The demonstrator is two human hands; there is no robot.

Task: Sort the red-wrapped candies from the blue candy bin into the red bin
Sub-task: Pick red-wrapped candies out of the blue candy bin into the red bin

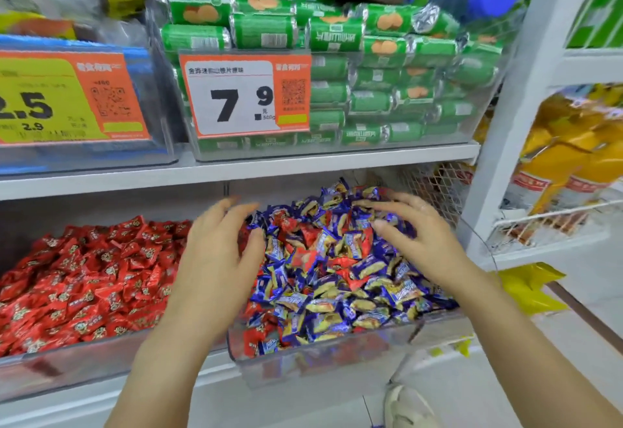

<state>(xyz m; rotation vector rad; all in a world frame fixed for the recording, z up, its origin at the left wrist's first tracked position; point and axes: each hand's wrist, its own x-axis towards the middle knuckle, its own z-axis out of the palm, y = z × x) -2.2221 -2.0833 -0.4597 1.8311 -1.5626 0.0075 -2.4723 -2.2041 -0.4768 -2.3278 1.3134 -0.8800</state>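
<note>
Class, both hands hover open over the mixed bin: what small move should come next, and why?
Probably lower the right hand and pinch a red-wrapped candy lying exposed among the blue-wrapped candies in the clear plastic bin. Both hands hold nothing, and the left hand is nearer the red candy bin.

Green snack packs (387, 67) behind price tag (247, 97), upper shelf (337, 158)

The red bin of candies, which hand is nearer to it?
Left. The left hand hovers at the red bin's right edge; the right hand is farther right, over the blue candy bin.
</note>
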